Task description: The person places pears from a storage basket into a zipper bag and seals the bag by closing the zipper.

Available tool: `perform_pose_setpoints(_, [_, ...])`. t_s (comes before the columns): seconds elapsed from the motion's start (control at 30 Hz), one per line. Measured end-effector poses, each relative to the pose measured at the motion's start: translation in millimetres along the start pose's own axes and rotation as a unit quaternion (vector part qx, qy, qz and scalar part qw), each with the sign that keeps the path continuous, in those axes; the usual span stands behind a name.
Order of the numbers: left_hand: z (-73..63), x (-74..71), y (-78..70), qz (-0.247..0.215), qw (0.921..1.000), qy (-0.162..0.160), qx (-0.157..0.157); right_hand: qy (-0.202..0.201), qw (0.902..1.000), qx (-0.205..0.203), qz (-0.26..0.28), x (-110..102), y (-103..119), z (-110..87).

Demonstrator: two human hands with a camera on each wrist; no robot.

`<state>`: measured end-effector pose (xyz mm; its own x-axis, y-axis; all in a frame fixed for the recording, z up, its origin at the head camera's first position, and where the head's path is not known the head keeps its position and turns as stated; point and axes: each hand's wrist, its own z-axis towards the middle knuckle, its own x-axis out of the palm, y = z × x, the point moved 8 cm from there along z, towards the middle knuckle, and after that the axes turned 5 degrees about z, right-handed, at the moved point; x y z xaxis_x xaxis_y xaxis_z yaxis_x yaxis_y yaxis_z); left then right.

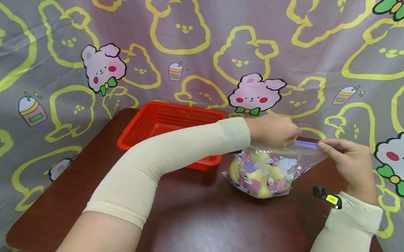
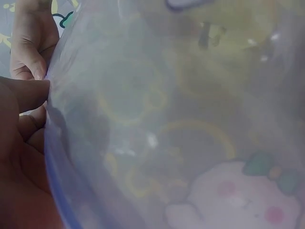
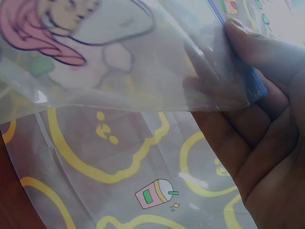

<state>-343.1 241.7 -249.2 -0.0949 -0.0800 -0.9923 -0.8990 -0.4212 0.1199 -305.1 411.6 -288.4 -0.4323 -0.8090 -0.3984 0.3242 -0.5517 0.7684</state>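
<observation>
A clear zip bag (image 1: 260, 172) with cartoon prints rests on the table, several rounded yellow things inside it; their kind is unclear through the plastic. Its blue-purple zip edge (image 1: 307, 144) is raised and stretched between both hands. My left hand (image 1: 275, 131) pinches the zip between thumb and finger, above the bag's middle. At the far right end of the zip, my right hand (image 1: 355, 163) pinches the corner. The right wrist view shows its thumb (image 3: 262, 50) on one side of the blue strip and fingers behind. In the left wrist view, the clear plastic (image 2: 157, 119) fills most of the frame.
Behind my left forearm stands a red perforated plastic basket (image 1: 133, 132), partly hidden by the sleeve. The dark brown table (image 1: 194, 226) ends against a grey curtain (image 1: 198, 72) with cartoon prints, which hangs along the back and sides.
</observation>
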Motion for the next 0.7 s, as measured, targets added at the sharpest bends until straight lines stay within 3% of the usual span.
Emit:
perform_pose_setpoints(0.37, [6.4, 4.7, 14.3, -0.024, 0.9989, 0.008, -0.040, -0.050, 0.9984, 0.020, 0.019, 2.5, -7.7, 9.7])
perform_pose_setpoints(0.57, [9.4, 5.8, 16.3, -0.027, 0.9984, 0.000, -0.049, -0.019, 0.9995, 0.024, -0.004, 6.4, -4.7, 17.6])
perform_pose_setpoints(0.7, [10.6, 5.8, 14.1, -0.023, 0.9986, -0.009, -0.047, 0.012, 0.9996, -0.009, -0.026, 7.4, 7.2, 20.5])
